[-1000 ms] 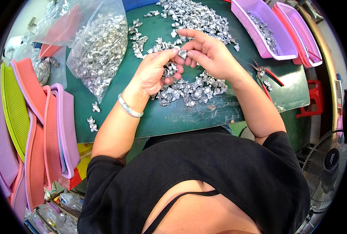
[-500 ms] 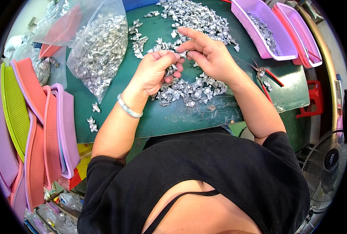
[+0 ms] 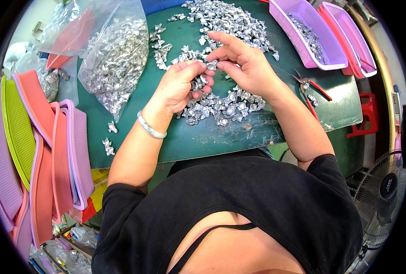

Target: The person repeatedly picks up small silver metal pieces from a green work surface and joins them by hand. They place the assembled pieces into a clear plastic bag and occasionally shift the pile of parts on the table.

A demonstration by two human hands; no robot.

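"Green tabletop beneath your fingers; what's counted on and above it?"

"One metal piece between your fingertips: left hand pinching it, right hand gripping its other side. More pieces bunch in your left palm, uncountable. Two loose pieces lie well left."

"What crowds around?"

"One small pile just below your fingers, one large heap beyond, one bulging clear bag left. Rightward, one pair of red-handled pliers, one purple basket of pieces."

"Writing?"

"Fan hub, far lower right: lettering too small to read."
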